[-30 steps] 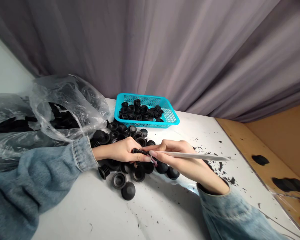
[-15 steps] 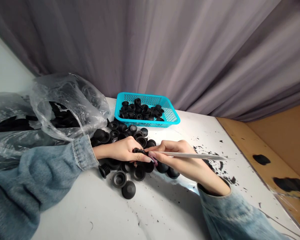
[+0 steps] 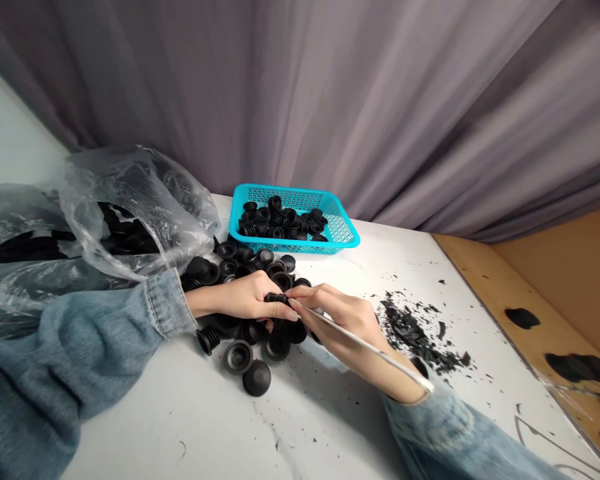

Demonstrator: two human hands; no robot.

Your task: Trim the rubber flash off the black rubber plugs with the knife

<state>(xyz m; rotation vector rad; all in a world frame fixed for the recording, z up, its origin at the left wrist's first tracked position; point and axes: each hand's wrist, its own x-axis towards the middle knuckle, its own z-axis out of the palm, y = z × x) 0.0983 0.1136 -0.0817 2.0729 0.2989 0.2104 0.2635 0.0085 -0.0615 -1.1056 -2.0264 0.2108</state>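
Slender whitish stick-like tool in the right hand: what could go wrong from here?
The slender whitish stick-like tool in the right hand points at the small black part pinched in the left hand; a slip might catch the left thumb.

That part could drop among the loose round black parts below and get mixed up.

Fine black scraps lie near the right blue denim sleeve and might cling to it.

matt rubbery parts (image 3: 257, 378), smooth plastic basket (image 3: 338, 229)

White tabletop (image 3: 145, 427), draped curtain (image 3: 300, 87) — mauve-grey
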